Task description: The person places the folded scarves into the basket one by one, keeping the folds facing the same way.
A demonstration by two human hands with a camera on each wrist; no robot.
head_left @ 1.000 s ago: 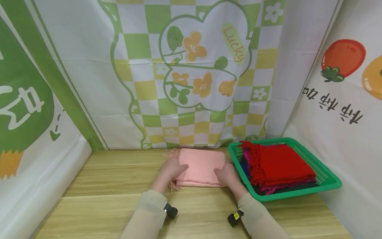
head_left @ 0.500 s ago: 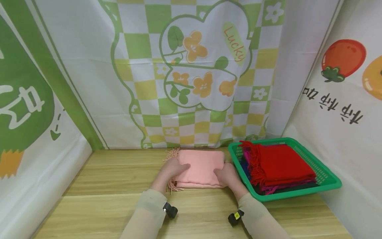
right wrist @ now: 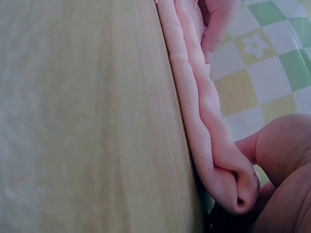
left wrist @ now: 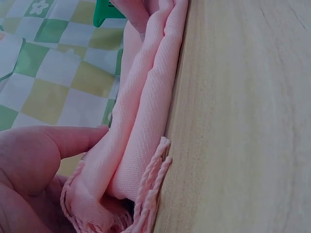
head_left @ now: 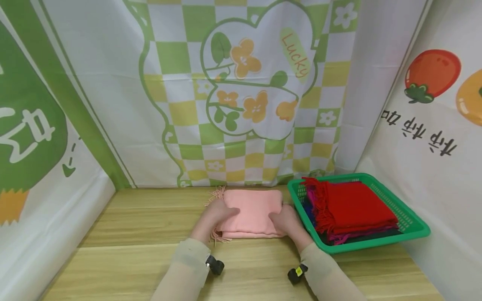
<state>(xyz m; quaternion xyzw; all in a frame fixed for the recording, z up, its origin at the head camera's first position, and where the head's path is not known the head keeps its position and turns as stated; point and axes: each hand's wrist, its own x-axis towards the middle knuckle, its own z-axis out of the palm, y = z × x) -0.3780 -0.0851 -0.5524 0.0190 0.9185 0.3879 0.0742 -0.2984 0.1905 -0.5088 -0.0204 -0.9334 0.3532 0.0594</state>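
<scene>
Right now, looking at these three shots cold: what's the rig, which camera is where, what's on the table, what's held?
No machine: a person works with bare hands, wearing one camera on the head and one on each wrist. The wide picture is the head view. The two close-ups are the wrist views, looking sideways along the wooden table. A folded pink scarf lies on the table. The left hand grips its fringed end and the right hand grips the other end. Beside it stands a green basket stacked with folded scarves, a red scarf on top.
</scene>
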